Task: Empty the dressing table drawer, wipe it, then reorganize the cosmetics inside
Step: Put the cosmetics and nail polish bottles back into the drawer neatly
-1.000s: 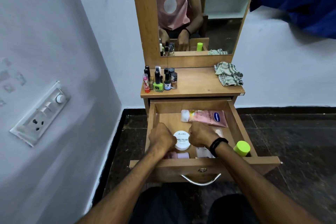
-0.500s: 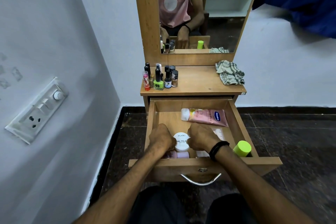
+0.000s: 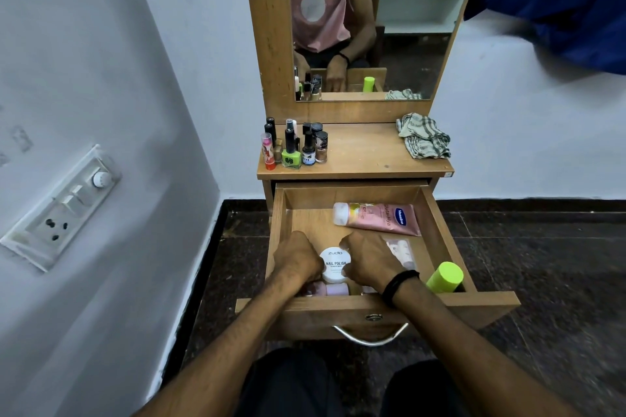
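Note:
The wooden drawer [image 3: 437,223] is pulled out towards me. Both my hands are inside it, knuckles up with fingers curled down and hidden. My left hand [image 3: 296,257] sits against the left side of a white nail polish wipes jar [image 3: 335,264], and my right hand [image 3: 369,259] against its right side. A pink lotion tube [image 3: 382,218] lies across the drawer's back. A clear pouch [image 3: 401,250] lies right of my right hand. A green-capped bottle [image 3: 445,277] stands in the front right corner. Pale pink containers [image 3: 333,289] lie by the front wall.
On the table top stand several nail polish bottles [image 3: 294,149] at the left and a crumpled checked cloth [image 3: 425,140] at the right. A mirror [image 3: 406,27] rises behind. A wall with a socket panel [image 3: 64,210] is close on the left. Dark floor surrounds the table.
Both hands stay around the white jar with only small shifts. The view has tilted slightly.

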